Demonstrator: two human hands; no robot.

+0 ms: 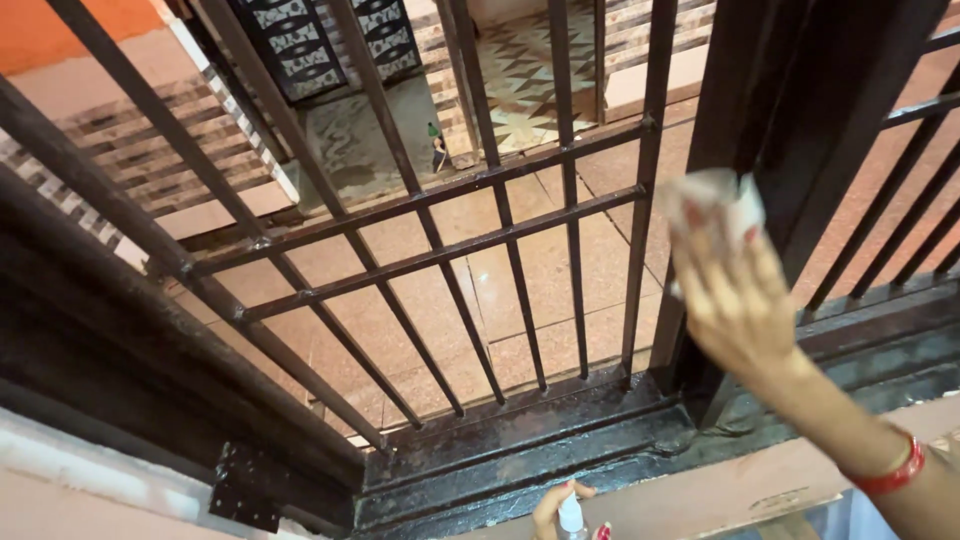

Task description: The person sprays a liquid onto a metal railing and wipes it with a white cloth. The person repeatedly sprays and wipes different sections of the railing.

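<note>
The right hand (735, 300) is raised at the right side of the dark brown metal railing (440, 255), fingers pressed together around a crumpled white cloth (720, 200) that it holds flat against the thick upright corner post (745, 120). The post's long axis runs vertically, and the cloth sits directly ahead of the palm, touching the metal. A red bangle (893, 475) circles the wrist. The left hand (560, 505), low at the bottom edge near the railing's base ledge (520, 450), grips a small white spray bottle (570, 515), well below and left of the cloth. The right hand is the nearer to the post.
</note>
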